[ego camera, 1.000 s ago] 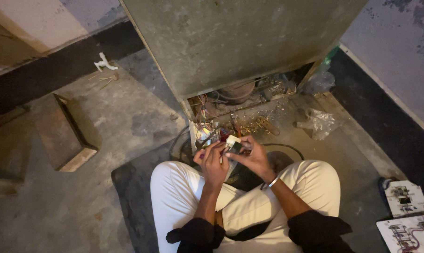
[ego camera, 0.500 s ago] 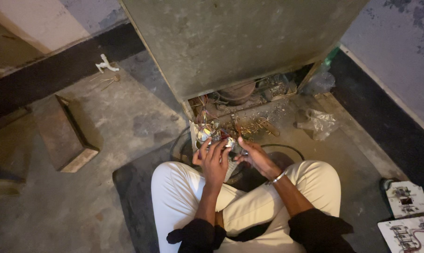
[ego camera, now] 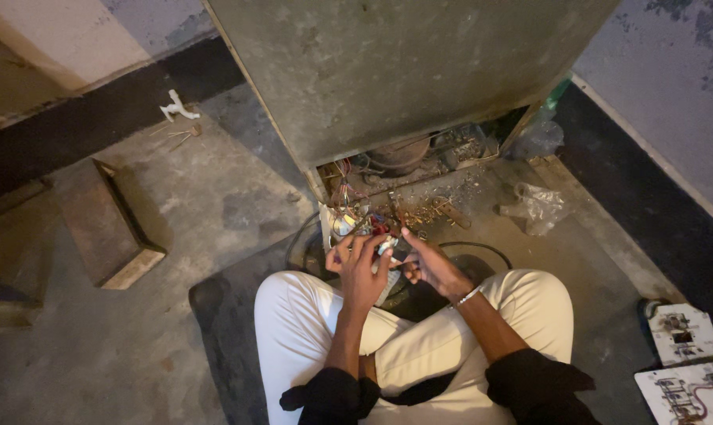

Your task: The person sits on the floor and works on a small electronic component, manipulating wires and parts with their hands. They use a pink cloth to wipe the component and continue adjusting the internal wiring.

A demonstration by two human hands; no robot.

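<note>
Small white part (ego camera: 386, 246), too small to tell its kind, sits pinched between the fingertips of both hands, just in front of the wiring (ego camera: 356, 216) in the open base of a grey cabinet (ego camera: 404, 71). Left hand (ego camera: 362, 271) curls its fingers around the part from below; right hand (ego camera: 427, 264) closes thumb and forefinger on its other side. Black cable (ego camera: 471, 246) loops just beyond the right fingers. Farther right lies a crumpled plastic bag (ego camera: 537, 206); well left of the left fingers, a wooden block (ego camera: 108, 232).
</note>
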